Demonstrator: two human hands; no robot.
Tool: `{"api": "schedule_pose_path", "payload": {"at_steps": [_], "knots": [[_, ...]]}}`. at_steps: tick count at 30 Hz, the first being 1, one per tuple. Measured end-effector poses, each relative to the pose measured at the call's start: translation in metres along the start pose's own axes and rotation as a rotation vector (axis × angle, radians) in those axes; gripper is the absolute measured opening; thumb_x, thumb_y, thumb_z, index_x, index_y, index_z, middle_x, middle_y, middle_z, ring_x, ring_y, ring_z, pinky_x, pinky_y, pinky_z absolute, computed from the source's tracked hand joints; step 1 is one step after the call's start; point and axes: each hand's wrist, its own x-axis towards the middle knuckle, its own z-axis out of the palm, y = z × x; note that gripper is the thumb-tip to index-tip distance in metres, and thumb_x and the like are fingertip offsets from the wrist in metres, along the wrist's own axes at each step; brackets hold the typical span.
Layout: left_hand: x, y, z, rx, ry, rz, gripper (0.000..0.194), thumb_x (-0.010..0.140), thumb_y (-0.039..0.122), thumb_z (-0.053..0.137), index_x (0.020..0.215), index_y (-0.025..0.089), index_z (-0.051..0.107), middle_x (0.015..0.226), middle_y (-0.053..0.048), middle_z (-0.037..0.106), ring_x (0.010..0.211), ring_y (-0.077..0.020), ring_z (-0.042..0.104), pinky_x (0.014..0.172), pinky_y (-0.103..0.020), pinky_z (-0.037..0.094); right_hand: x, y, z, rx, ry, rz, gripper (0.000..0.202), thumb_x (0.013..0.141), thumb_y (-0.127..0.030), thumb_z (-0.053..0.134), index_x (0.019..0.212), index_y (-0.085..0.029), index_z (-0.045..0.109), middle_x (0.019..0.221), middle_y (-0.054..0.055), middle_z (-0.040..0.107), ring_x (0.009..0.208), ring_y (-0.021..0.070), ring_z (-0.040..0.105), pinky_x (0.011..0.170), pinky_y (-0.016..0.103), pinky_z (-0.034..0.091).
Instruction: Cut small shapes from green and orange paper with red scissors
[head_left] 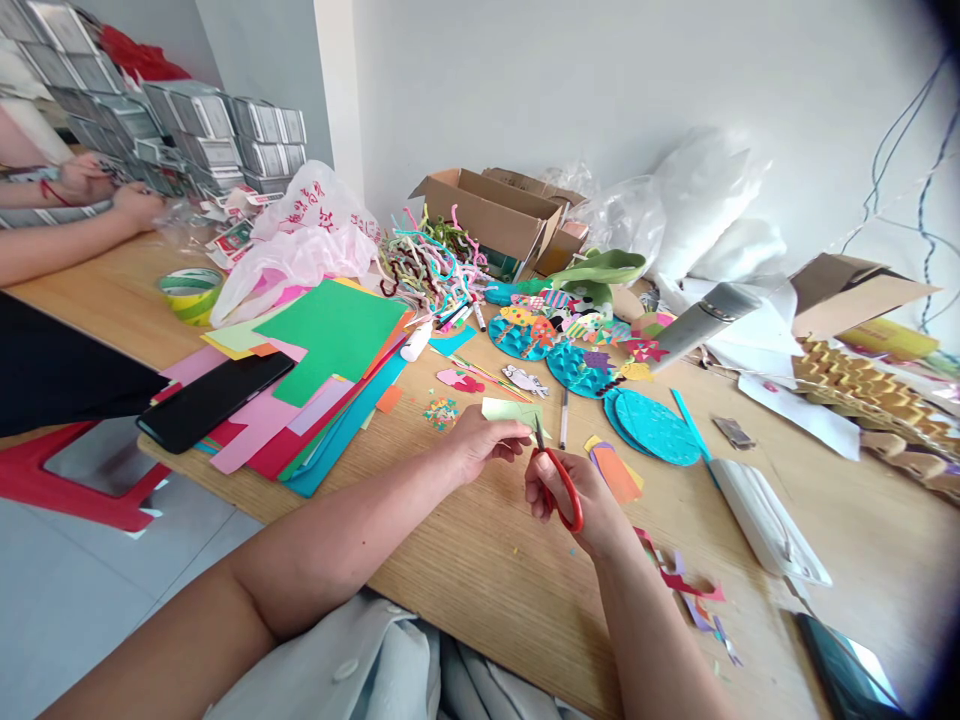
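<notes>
Between the thumb and fingers of my left hand (480,440) is a piece of pale green paper (506,410). My right hand (577,490) grips the red handles of a pair of scissors (574,500), whose dark blades meet the paper's right side. Just beyond the hands lie a pen (564,418), a white fish cut-out (525,380) and a pink cut-out (460,381). Small coloured paper bits (440,413) are heaped left of the paper. Orange, purple and yellow paper pieces (619,472) rest to the right of my right hand.
Coloured paper sheets (337,330) with a black phone (217,400) on top lie left. Pipe cleaners (435,265), fish cut-outs (555,320) and blue discs (652,427) fill the back. A white case (769,520) and paper scraps (694,590) lie right. Another person's hands (139,205) work far left.
</notes>
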Motion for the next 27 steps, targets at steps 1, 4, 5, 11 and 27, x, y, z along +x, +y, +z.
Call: {"api": "schedule_pose_path", "payload": {"at_steps": [1,4,5,11,27], "knots": [[0.0,0.0,0.0003,0.0,-0.002,0.009,0.016,0.058,0.022,0.07,0.068,0.011,0.063,0.062,-0.002,0.062,0.051,-0.0083,0.054,0.05,-0.021,0.04,-0.0001,-0.0002,0.0001,-0.006,0.002,0.001,0.043,0.077,-0.057,0.059,0.062,-0.017,0.052,0.053,0.0,0.057,0.043,0.0108,0.053,0.041,0.02,0.041],[0.0004,0.0003,0.0008,0.0,-0.003,0.028,0.016,0.057,0.022,0.07,0.067,0.011,0.062,0.061,-0.001,0.061,0.05,-0.0081,0.053,0.049,-0.021,0.04,-0.0006,-0.0004,0.0003,-0.019,0.005,0.006,0.043,0.076,-0.057,0.059,0.062,-0.017,0.052,0.052,0.0,0.056,0.043,0.0108,0.053,0.041,0.02,0.041],[0.0006,0.0004,0.0009,0.002,-0.001,0.029,0.016,0.057,0.022,0.07,0.067,0.011,0.062,0.06,-0.001,0.061,0.049,-0.008,0.053,0.049,-0.021,0.04,-0.0008,-0.0003,0.0002,-0.018,0.004,0.007,0.043,0.076,-0.057,0.059,0.062,-0.017,0.051,0.053,0.0,0.056,0.043,0.0108,0.053,0.041,0.021,0.041],[0.0019,0.0001,0.0008,0.02,0.021,0.029,0.013,0.059,0.02,0.067,0.067,0.011,0.062,0.06,-0.002,0.061,0.047,-0.0079,0.053,0.049,-0.021,0.041,-0.0008,-0.0003,0.0005,-0.024,0.001,0.013,0.043,0.077,-0.057,0.058,0.064,-0.017,0.052,0.055,0.0,0.057,0.045,0.0112,0.055,0.042,0.021,0.042],[0.0017,0.0001,0.0005,-0.019,0.008,0.001,0.016,0.056,0.022,0.069,0.065,0.011,0.06,0.059,-0.001,0.061,0.048,-0.0077,0.053,0.049,-0.021,0.039,-0.0007,-0.0011,0.0032,-0.005,0.013,0.008,0.047,0.079,-0.063,0.05,0.066,-0.017,0.052,0.057,0.001,0.058,0.044,0.011,0.054,0.042,0.022,0.042]]}}
